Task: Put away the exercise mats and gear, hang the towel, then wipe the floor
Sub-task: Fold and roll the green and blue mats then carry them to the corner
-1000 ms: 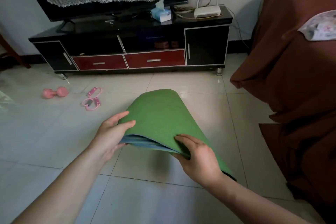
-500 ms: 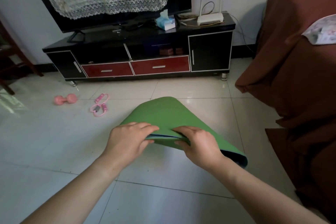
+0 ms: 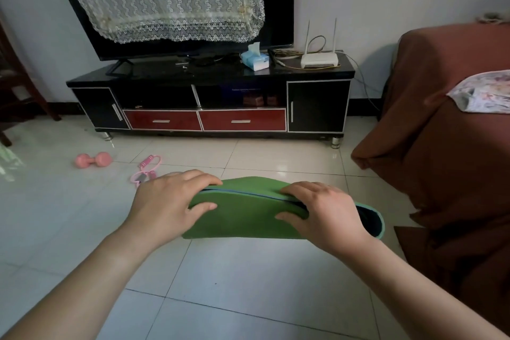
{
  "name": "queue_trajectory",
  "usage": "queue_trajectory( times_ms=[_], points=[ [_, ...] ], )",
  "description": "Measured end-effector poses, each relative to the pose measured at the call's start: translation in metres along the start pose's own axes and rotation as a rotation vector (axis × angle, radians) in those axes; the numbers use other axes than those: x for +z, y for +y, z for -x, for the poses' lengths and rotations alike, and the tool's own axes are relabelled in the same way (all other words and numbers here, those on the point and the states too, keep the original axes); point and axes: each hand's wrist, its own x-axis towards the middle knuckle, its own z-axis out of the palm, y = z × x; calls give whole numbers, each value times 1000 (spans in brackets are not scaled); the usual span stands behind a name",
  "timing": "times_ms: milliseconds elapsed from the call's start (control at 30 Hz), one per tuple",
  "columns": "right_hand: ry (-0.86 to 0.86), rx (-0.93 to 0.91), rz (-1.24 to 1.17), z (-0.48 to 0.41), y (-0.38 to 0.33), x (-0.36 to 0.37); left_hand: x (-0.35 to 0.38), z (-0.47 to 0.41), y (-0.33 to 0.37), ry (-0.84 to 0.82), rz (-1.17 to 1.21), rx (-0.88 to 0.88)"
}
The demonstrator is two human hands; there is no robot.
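1 head-worn view, forward-down, close above hands

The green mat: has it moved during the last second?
Yes. The green mat has been rolled flatter, its open right end now nearer the brown sofa cover.

In front of the TV cabinet, the left hand and right hand are gripping a folded green mat. Their fingers are curling over its top fold and their thumbs are pressing its near face. A pink dumbbell and a pink jump rope are lying on the floor before the cabinet's left end. A brown-covered sofa is sitting off its right end.
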Motion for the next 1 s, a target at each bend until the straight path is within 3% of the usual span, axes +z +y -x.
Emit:
queue_trajectory(
  times_ms=[233, 333, 467, 667, 867, 1000],
  points=[
    [-16, 39, 24, -13, -6, -3, -4, -9, -11, -23, -2, 77],
    [-64, 64, 31, -36, -22, -37, -33, -18, -18, 4, 50, 7],
    [-174, 89, 41, -82, -53, -110, -102, -40, -29, -43, 99, -56],
    [-507, 147, -21, -142, -114, -242, -235, -56, -35, -158, 190, -115],
    [-650, 198, -114, -177, -192, -360, -378, -40, -42, -236, 332, -222],
    [-722, 181, -113, -186, -241, -401, -435, -13, -54, -270, 409, -318]
  ],
)
